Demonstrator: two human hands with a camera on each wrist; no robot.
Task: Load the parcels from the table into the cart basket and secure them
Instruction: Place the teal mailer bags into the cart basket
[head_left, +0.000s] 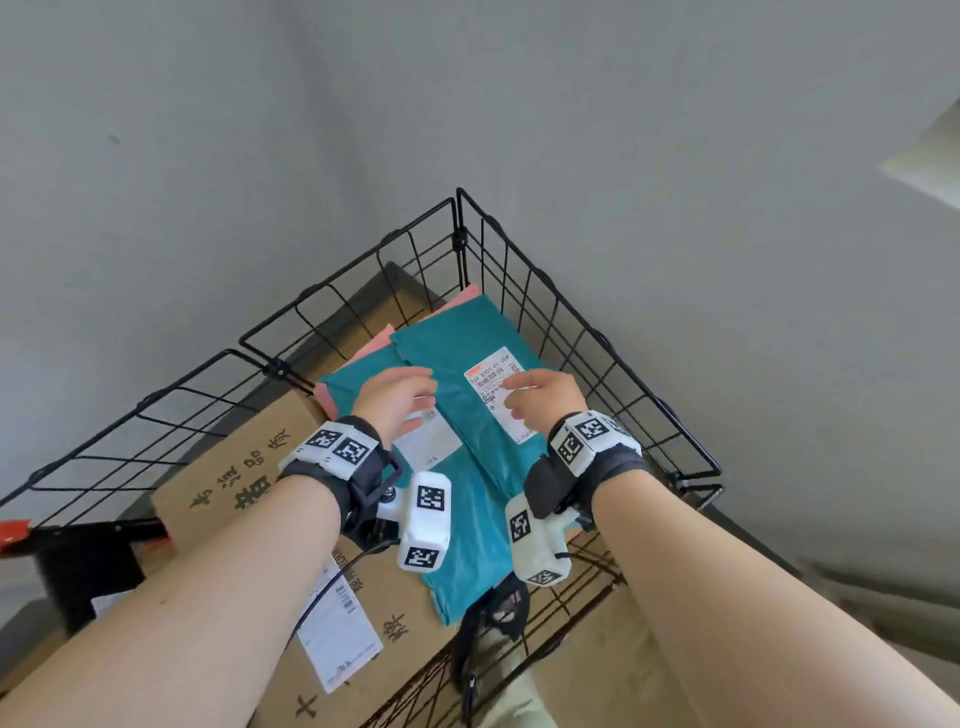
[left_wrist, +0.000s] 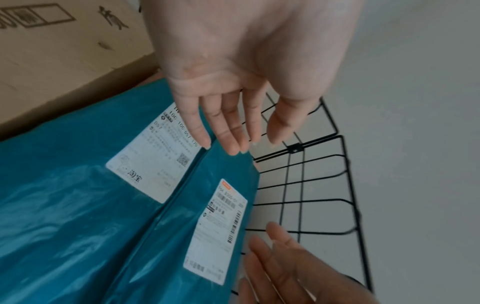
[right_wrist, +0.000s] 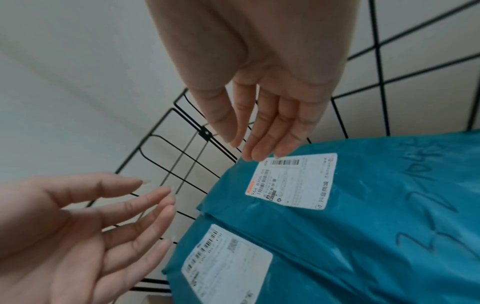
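Note:
Two teal mailer bags lie in the black wire cart basket (head_left: 597, 332) on top of cardboard boxes (head_left: 228, 467). The upper teal bag (head_left: 457, 332) carries a white label (head_left: 493, 389); the lower teal bag (head_left: 467, 530) lies partly under it. A pink parcel (head_left: 374, 343) peeks out beneath them. My left hand (head_left: 400, 395) hovers just above the bags with straight fingers, holding nothing. My right hand (head_left: 540, 397) hovers over the upper bag's label, fingers straight and empty. The wrist views show both palms open: left hand (left_wrist: 233, 123), right hand (right_wrist: 262, 127), teal bags (left_wrist: 64, 205) (right_wrist: 376, 205).
A grey wall rises behind the basket. A red and black clamp-like part (head_left: 31, 535) sticks out at the left edge. A black strap with a buckle (head_left: 493, 613) hangs at the basket's near side. A labelled cardboard box (head_left: 337, 623) lies nearest me.

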